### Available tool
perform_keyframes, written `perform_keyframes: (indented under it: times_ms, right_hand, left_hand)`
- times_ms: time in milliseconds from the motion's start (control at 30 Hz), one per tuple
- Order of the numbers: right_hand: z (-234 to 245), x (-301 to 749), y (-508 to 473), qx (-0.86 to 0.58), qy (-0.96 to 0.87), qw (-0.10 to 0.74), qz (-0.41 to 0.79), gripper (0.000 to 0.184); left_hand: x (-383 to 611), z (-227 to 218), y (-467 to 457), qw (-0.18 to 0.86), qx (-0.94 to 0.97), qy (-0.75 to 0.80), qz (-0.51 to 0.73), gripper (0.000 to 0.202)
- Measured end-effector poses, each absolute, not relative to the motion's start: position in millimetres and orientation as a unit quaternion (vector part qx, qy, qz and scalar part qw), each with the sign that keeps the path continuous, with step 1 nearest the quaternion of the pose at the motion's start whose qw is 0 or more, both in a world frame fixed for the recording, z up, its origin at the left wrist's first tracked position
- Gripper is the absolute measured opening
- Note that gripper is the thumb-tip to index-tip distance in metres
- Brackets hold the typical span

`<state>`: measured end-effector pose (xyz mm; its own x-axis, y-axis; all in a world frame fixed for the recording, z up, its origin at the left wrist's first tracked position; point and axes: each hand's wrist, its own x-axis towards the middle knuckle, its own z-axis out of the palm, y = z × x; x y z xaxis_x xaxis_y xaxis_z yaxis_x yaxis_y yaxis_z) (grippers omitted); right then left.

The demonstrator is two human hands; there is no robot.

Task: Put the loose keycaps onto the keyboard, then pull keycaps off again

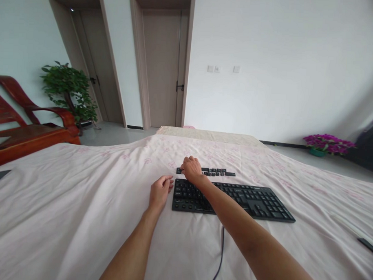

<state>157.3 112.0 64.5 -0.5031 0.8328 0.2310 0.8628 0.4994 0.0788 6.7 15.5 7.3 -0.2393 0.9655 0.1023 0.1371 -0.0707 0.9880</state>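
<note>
Low in the frame we see a thin black cable (221, 247) trailing over the soft, wrinkled pink sheet (80, 201). At centre, the left hand (159, 192) rests loosely curled, holding nothing, beside the flat black keyboard (248, 199). The right forearm crosses its keys. Just beyond, the right hand (191, 168) covers the left end of a row of loose keycaps (217, 172); we cannot tell whether it grips any. A glossy wooden chair (28, 126) stands far left.

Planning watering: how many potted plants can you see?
2: green leafy potted plant beside the left door; purple flowers in a teal pot far right. More may be hidden.
</note>
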Motion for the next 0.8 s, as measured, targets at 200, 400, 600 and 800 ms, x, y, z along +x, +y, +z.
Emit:
perform_keyframes:
  times_ms: [200, 400, 600, 800]
  right_hand:
    - [62.2, 151.9, 114.5, -0.465, -0.876, 0.053, -0.115, 0.015]
    - [67.4, 149.3, 108.1, -0.429, -0.894, 0.045, -0.125, 0.016]
    - [76.0, 153.4, 95.2, -0.438, -0.891, 0.086, -0.088, 0.013]
    - [77.6, 164.6, 69.7, -0.440, -0.862, 0.196, 0.161, 0.016]
  left_hand:
    - [6.9, 7.2, 15.6, 0.379, 0.491, 0.568, 0.541, 0.032]
    - [7.4, 5.6, 15.0, 0.373, 0.490, 0.561, 0.553, 0.031]
    - [6.1, 9.9, 14.9, 0.381, 0.471, 0.537, 0.588, 0.042]
    - [7.0, 14.6, 13.1, 0.402, 0.483, 0.463, 0.625, 0.045]
